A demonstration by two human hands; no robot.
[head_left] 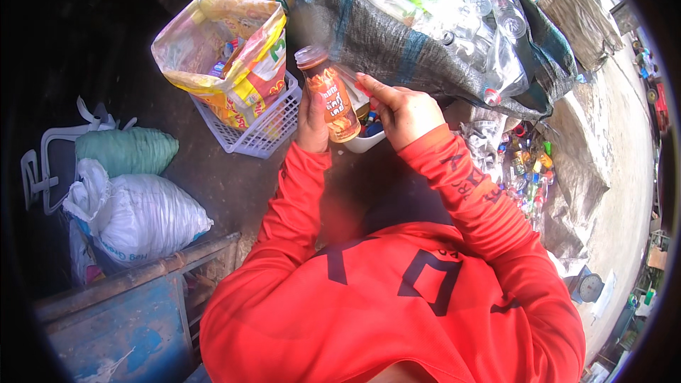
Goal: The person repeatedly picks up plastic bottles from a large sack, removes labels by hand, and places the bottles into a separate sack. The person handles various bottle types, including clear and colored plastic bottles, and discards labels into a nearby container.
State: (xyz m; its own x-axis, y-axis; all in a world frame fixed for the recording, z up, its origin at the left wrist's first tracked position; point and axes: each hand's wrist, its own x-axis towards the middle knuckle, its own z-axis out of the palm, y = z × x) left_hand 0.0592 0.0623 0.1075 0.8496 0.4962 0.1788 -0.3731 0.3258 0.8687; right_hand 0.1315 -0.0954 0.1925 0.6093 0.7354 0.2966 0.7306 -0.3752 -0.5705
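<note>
Outdoor sorting yard, big sack of clear bottles (454, 7) behind. Left hand (312, 117) grips capped brown bottle (330, 96) upright; right hand (401, 110) fingers pinch its label, still mostly on.

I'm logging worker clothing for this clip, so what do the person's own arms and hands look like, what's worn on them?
Both arms are covered by long bright orange-red sleeves that reach the wrists, part of a matching top with dark blocky printed markings across the chest. The right sleeve carries dark lettering along the forearm; the left sleeve looks plain. The left hand and right hand are bare, with no gloves.
</note>
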